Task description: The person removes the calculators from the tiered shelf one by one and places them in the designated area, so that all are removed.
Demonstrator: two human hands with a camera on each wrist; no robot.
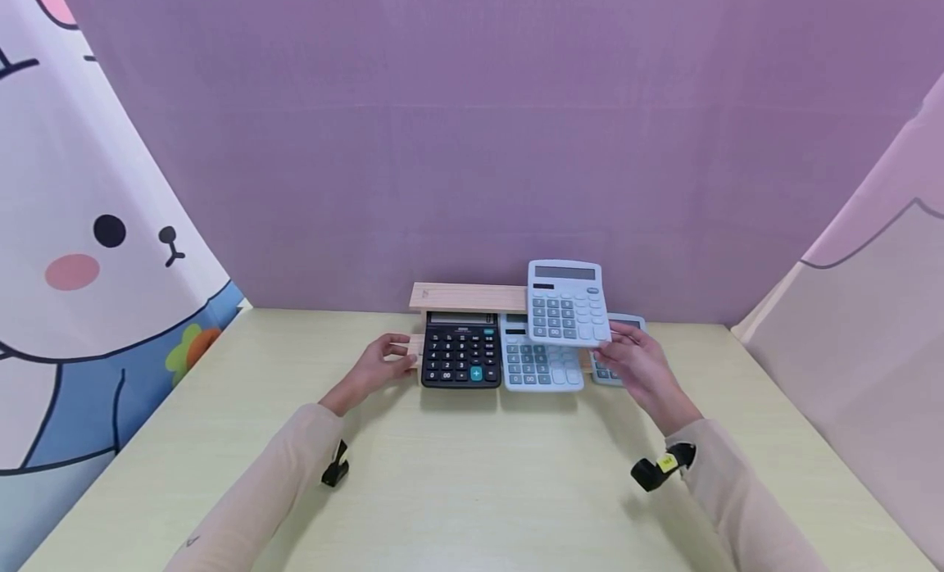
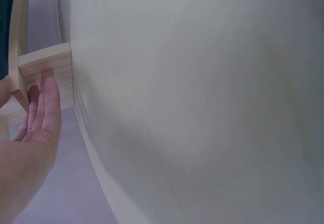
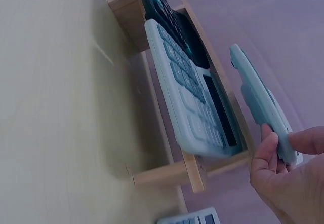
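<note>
A pale wooden rack (image 1: 469, 296) stands on the table, with a black calculator (image 1: 461, 352) and a light blue calculator (image 1: 542, 367) leaning side by side on it. My left hand (image 1: 379, 365) holds the rack's left end. In the left wrist view, its thumb and fingers (image 2: 51, 105) lie on either side of a wooden bar (image 2: 19, 95). My right hand (image 1: 640, 365) pinches another light blue calculator (image 1: 566, 303) by its lower right corner. The right wrist view shows this calculator (image 3: 260, 100) raised clear of the rack, its thumb and fingers on opposite faces.
One more light blue calculator (image 1: 607, 374) lies on the table (image 1: 472, 474) just right of the rack, partly hidden by my right hand. Behind the rack rises a purple backdrop (image 1: 442, 146). A cartoon-printed cloth (image 1: 96, 310) hangs at the left.
</note>
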